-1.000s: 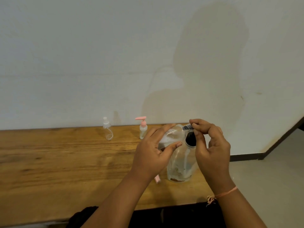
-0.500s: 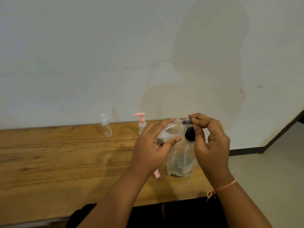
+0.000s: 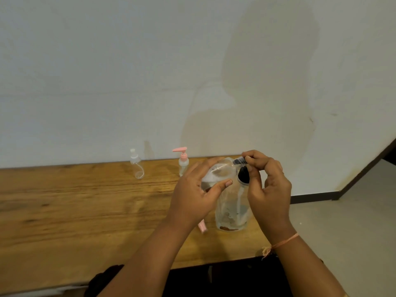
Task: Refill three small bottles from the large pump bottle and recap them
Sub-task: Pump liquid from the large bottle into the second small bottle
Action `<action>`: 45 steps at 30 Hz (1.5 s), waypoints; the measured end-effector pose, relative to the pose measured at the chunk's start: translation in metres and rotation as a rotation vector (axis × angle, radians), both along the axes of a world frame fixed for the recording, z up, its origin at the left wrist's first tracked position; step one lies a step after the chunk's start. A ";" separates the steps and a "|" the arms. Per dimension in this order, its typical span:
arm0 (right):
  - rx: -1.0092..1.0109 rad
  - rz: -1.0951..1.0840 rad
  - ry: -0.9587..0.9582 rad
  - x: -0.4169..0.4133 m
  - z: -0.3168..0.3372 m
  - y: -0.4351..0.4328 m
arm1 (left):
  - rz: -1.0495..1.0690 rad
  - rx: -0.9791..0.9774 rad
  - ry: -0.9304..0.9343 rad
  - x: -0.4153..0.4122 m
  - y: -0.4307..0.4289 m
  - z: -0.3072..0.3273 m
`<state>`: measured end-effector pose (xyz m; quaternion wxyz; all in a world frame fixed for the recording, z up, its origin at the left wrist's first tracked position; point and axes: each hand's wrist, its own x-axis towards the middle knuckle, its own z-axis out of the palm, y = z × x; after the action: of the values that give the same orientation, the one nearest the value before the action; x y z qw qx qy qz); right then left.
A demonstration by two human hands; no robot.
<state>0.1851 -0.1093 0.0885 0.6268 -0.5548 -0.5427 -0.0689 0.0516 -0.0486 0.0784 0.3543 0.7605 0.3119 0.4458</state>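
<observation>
A large clear bottle point(image 3: 232, 211) with a black round opening point(image 3: 243, 177) stands near the right end of the wooden table point(image 3: 75, 211). My left hand point(image 3: 192, 198) grips its upper left side between thumb and fingers. My right hand point(image 3: 267, 189) pinches the barcode-labelled top edge point(image 3: 239, 161) just above the black opening. A small clear bottle point(image 3: 137, 166) with a white cap stands by the wall. To its right is a small bottle with a pink pump point(image 3: 183, 160). A pink piece point(image 3: 202, 227) pokes out beneath my left hand, mostly hidden.
A white wall runs right behind the table. The table's right end lies just past the large bottle, with grey floor point(image 3: 342, 232) beyond. The near table edge runs under my forearms.
Both hands keep the same hold on the large bottle. The view has tilted slightly, so the table and bottles sit a little higher in the frame.
</observation>
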 end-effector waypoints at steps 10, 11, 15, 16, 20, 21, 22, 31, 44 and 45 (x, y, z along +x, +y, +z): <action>-0.031 0.012 -0.010 0.005 -0.001 0.000 | 0.014 0.013 0.039 0.001 0.001 -0.003; -0.031 -0.001 -0.052 0.006 -0.002 0.000 | 0.013 -0.002 0.039 0.001 0.001 -0.004; -0.031 -0.012 -0.074 0.005 -0.002 0.001 | 0.013 -0.024 0.030 0.001 0.000 -0.004; -0.029 -0.005 -0.043 0.003 -0.001 0.001 | 0.013 -0.019 0.026 0.001 -0.001 -0.003; -0.020 0.034 0.076 -0.002 0.005 -0.003 | 0.034 0.022 -0.015 0.001 -0.002 -0.004; -0.024 0.039 0.084 -0.002 0.006 -0.003 | 0.040 0.035 -0.020 0.002 -0.003 -0.004; -0.029 0.040 0.084 -0.003 0.006 -0.003 | 0.045 0.043 -0.021 0.002 -0.003 -0.004; -0.013 0.003 -0.058 0.005 -0.007 0.002 | 0.031 -0.008 0.015 0.001 0.000 -0.006; -0.027 0.000 -0.016 0.002 -0.003 0.003 | 0.044 -0.001 0.002 0.004 -0.003 -0.006; -0.025 -0.003 -0.034 0.004 -0.004 0.003 | 0.044 -0.007 0.008 0.003 -0.003 -0.006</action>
<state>0.1887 -0.1063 0.0847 0.6106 -0.5620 -0.5532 -0.0722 0.0549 -0.0519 0.0724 0.3459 0.7540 0.3315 0.4494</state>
